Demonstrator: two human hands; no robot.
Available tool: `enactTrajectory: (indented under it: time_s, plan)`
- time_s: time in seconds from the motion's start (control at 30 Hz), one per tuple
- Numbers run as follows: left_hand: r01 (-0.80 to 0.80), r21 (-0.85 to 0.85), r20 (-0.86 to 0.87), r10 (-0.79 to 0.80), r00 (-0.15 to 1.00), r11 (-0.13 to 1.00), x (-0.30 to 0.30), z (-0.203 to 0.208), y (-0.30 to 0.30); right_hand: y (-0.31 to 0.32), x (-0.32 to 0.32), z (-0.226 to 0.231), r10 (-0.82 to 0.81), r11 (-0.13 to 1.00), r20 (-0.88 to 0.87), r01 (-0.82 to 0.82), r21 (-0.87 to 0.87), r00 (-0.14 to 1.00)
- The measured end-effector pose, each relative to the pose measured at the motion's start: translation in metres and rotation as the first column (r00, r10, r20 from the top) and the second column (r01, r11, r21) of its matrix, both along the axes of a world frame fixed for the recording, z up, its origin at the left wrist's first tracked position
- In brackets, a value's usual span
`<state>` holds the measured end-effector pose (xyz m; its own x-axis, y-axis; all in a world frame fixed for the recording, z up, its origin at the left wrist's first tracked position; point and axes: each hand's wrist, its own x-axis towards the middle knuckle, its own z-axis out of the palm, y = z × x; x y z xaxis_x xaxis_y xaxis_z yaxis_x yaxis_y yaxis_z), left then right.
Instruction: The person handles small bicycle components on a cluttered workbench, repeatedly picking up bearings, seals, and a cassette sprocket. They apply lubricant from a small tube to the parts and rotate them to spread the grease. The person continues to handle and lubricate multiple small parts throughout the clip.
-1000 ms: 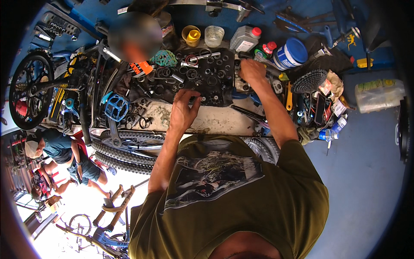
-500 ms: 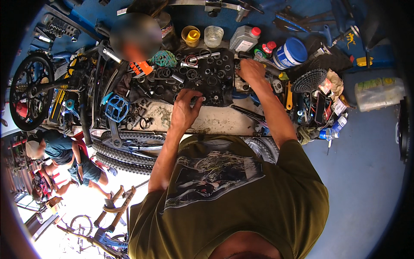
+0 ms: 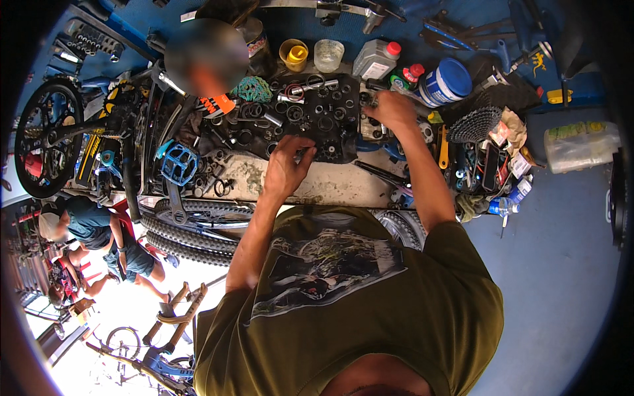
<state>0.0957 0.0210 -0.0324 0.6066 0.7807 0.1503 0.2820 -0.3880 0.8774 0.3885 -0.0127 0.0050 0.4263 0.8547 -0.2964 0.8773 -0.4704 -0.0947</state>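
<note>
A black mat (image 3: pixel 345 149) covered with small rings, bearings and metal sleeves lies on the workbench. Over its near edge is my left hand (image 3: pixel 286 165), fingers curled and thumb drawn toward them; whatever they pinch is too small to name. A short silver cylinder (image 3: pixel 273 119) lies on the mat beyond that hand. Past the mat's right side, my right hand (image 3: pixel 394 111) reaches down among small metal parts, its fingertips pressed together. What it grips there is hidden or too small to make out.
Behind stand a clear container (image 3: pixel 328 57), a grey bottle (image 3: pixel 376 63) and a blue-lidded tub (image 3: pixel 446 82). A bicycle cassette (image 3: pixel 474 124) lies right, a blue pedal (image 3: pixel 179 164) left. Tyres (image 3: pixel 188 245) sit below the bench edge. Another person (image 3: pixel 89 224) is at lower left.
My right hand has shifted slightly right and turned, its fingers drawn in over the small parts. The left hand has curled a little more, staying nearly in place.
</note>
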Motion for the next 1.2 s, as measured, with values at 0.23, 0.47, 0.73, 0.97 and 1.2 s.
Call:
enactTrajectory:
  time_s: [0.23,0.47,0.73,0.97,1.2]
  plan:
    - [0.152,-0.598,0.255,0.006,0.967,0.787,0.01,0.003,-0.007,-0.044,-0.06,0.048,0.199,0.924,-0.323,-0.067,0.375,0.925]
    - [0.32,-0.788,0.466,0.171,0.868,0.526,-0.005,0.002,-0.016,-0.064,-0.122,0.05,0.37,0.839,-0.131,-0.27,0.473,0.92]
    - [0.453,-0.821,0.564,0.377,0.734,0.346,-0.028,0.004,-0.02,-0.064,-0.129,0.07,0.46,0.726,-0.388,-0.087,0.682,0.799]
    - [0.548,-0.748,0.663,0.437,0.608,0.373,-0.027,0.03,-0.027,-0.054,-0.123,0.109,0.881,0.4,-0.467,0.642,0.654,-0.073]
    - [0.565,-0.711,0.703,0.431,0.566,0.418,-0.025,0.068,-0.036,-0.04,-0.135,0.133,0.858,0.514,-0.353,0.664,0.543,-0.375]
